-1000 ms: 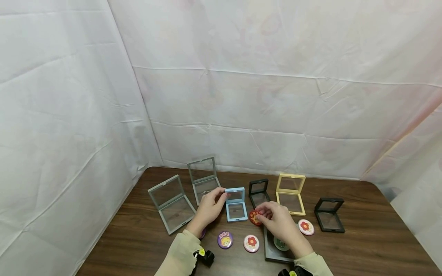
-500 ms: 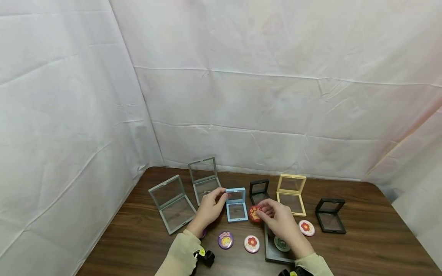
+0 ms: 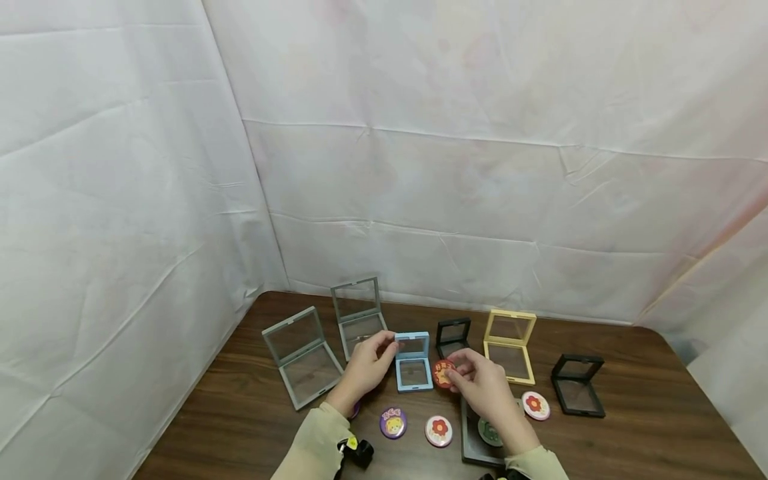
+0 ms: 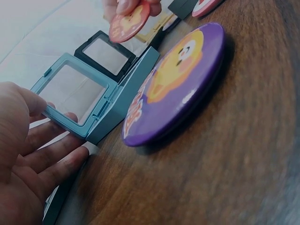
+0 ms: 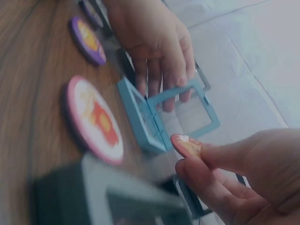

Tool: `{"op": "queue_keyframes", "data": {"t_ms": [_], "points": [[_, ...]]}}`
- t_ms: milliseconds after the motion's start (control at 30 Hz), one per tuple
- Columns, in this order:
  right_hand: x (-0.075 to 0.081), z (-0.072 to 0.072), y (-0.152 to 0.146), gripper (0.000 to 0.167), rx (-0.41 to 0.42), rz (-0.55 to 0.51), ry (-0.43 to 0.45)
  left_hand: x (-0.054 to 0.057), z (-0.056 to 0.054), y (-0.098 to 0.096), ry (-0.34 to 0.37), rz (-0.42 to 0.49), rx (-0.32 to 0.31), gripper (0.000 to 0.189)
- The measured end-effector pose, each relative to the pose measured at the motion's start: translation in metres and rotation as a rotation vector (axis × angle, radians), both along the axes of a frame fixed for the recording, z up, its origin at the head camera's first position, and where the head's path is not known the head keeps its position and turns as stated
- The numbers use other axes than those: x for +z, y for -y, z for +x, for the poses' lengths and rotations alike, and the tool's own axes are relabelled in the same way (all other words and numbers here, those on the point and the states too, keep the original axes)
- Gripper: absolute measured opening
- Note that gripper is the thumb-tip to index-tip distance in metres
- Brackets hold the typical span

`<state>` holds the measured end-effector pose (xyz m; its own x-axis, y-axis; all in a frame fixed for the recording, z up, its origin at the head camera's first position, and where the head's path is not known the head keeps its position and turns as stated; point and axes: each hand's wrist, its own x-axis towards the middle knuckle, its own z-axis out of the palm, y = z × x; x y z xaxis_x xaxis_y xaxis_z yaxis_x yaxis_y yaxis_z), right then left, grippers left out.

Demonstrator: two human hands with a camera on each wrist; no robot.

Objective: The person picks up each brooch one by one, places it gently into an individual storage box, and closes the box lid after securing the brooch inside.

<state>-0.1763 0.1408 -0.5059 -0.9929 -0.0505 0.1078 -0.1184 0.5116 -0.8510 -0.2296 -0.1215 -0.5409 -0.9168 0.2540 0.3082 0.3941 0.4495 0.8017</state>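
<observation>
My left hand (image 3: 365,368) pinches the raised lid of a small light-blue display frame (image 4: 115,101), thumb in front and fingers behind it. The frame stands open like a book, its clear film showing in both halves. Just to its right, my right hand (image 3: 480,381) pinches a round red button badge (image 3: 443,374) with a yellow figure, held by its edge between thumb and fingers. In the left wrist view the badge (image 4: 130,21) hangs above the table, apart from the blue frame. A purple badge (image 3: 393,423) with a yellow bear lies in front of the left hand.
Open grey frames (image 3: 309,377) stand at left, black frames (image 3: 577,390) and a yellow frame (image 3: 509,360) to the right. A larger dark frame (image 3: 474,440) with a green badge (image 3: 489,433) lies under the right forearm. Flower badges (image 3: 439,431) lie nearby on the wooden table (image 3: 654,413).
The red badge, gripped throughout, has tilted slightly so its face shows more. The left hand keeps its hold on the blue lid. The whole head view has shifted slightly.
</observation>
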Motion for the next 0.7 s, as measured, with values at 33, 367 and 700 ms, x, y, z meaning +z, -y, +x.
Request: {"op": "queue_keyframes", "data": {"t_ms": [33, 367, 700], "points": [[0.000, -0.001, 0.003, 0.017, 0.004, -0.014, 0.008, 0.000, 0.000, 0.001, -0.001, -0.001, -0.002, 0.020], [-0.002, -0.015, 0.026, 0.016, 0.036, -0.073, 0.029, 0.000, -0.002, 0.003, -0.030, -0.016, 0.012, 0.021], [-0.007, -0.015, 0.039, 0.014, 0.010, -0.044, 0.021, 0.002, -0.001, 0.000, -0.017, -0.004, 0.014, 0.023]]}}
